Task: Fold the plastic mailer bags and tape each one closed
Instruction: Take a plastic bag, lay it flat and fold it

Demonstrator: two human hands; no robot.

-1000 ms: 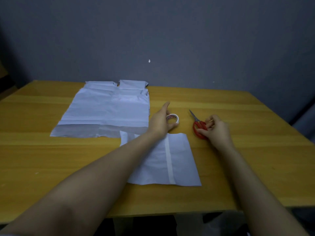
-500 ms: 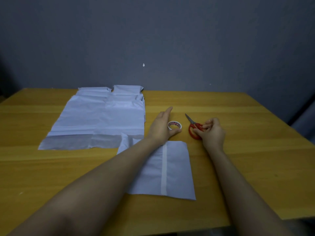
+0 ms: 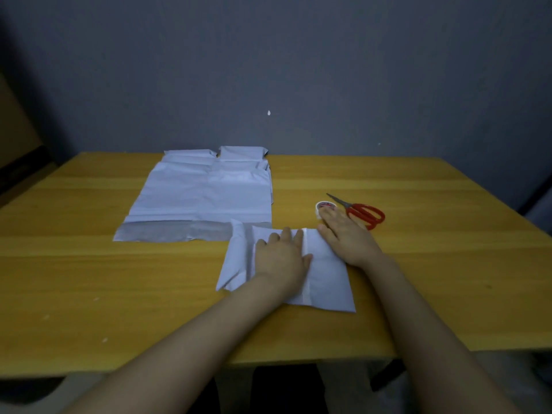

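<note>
A folded white mailer bag lies near the table's front edge, with a strip of tape running down it. My left hand presses flat on its middle, fingers straight. My right hand lies flat over the bag's upper right corner, fingertips reaching the small roll of tape. Red-handled scissors lie just right of the roll, touched by neither hand. A stack of unfolded white mailer bags is spread out behind the folded one.
The yellow wooden table ends at a front edge close to me and a right edge past the scissors. A grey wall stands behind it. Two folded bags sit at the far end of the stack.
My left hand let go of the tape roll and came down flat onto the folded bag. My right hand released the scissors and moved to the bag's upper right corner.
</note>
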